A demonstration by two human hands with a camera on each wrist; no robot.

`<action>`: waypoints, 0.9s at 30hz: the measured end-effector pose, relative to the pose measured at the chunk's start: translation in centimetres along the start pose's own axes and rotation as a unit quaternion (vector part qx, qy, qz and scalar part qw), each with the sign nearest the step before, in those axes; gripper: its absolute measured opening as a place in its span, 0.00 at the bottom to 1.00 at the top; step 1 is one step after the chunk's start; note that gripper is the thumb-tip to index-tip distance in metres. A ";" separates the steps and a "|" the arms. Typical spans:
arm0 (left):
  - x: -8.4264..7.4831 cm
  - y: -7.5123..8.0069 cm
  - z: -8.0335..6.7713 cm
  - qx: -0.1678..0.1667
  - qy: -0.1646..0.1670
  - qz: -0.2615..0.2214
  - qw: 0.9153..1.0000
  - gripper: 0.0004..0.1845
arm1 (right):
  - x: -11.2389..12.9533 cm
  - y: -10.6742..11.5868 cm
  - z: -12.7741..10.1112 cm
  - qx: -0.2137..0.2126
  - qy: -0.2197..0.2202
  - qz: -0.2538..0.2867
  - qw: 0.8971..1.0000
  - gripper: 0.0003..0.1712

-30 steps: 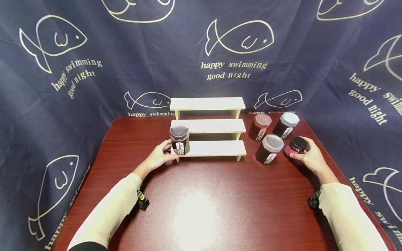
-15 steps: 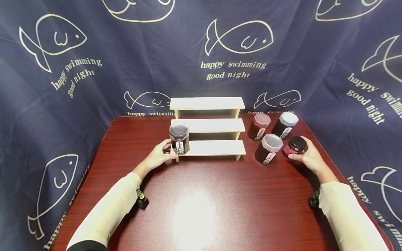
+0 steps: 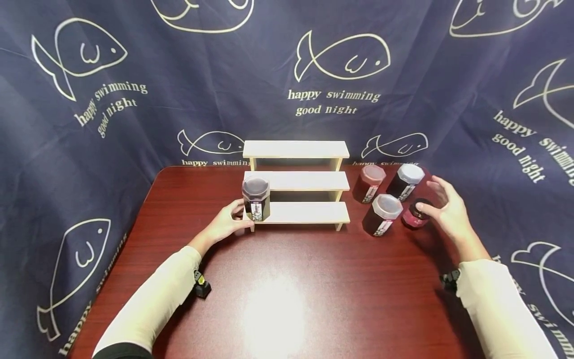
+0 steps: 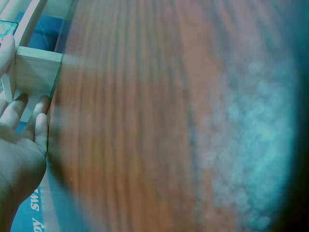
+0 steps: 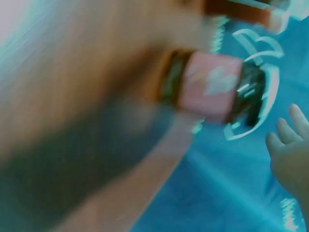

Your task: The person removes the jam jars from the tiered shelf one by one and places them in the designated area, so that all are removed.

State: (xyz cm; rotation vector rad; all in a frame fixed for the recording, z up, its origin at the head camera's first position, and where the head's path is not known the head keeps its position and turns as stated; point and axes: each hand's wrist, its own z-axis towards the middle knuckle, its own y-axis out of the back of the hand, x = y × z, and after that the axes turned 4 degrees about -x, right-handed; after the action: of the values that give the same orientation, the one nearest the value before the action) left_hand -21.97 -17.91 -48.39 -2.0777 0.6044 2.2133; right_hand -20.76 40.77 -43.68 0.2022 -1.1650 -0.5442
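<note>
On the left end of the lowest shelf board stands an octagonal jar [image 3: 256, 198] with a clear lid and a white label. My left hand [image 3: 227, 221] holds it at its base, thumb in front and fingers behind. In the left wrist view, the left hand's fingers [image 4: 41, 130] lie beside the shelf's end panel. Over at the right, a small round jar [image 3: 414, 218] with a black lid and pink label stands on the table. My right hand [image 3: 450, 212] is spread beside it, thumb over the lid; the right wrist view shows the fingers [image 5: 285, 133] apart from the jar.
The three-step wooden shelf [image 3: 309, 212] stands at the table's back. Right of it are an octagonal jar with a reddish lid [image 3: 369, 183], one with a white lid [image 3: 405, 182] and one with a clear lid [image 3: 382, 215]. A fish-print curtain [image 3: 251, 89] hangs behind.
My right hand has let go of the small black-lidded jar and lifted up and to the right, its fingers spreading. The left hand and its jar have stayed in place.
</note>
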 end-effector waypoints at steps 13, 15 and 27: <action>0.4 -0.2 0.1 -0.005 -0.019 -0.004 1.000 0.38 | 8.7 -6.3 1.3 0.036 0.110 0.122 0.986 0.56; 0.8 -0.2 0.3 -0.006 -0.016 -0.005 1.000 0.39 | 9.5 -7.4 1.4 0.058 0.116 0.141 0.981 0.56; 3.5 -0.1 1.4 -0.014 -0.027 -0.012 0.999 0.40 | 12.4 -14.3 1.0 0.157 0.136 0.206 0.956 0.54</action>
State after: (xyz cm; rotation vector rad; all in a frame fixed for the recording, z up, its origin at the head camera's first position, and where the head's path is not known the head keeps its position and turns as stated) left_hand -23.59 -18.19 -51.73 -2.0194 0.5450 2.2710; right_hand -22.41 22.41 -39.25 0.2883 -0.9816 0.0408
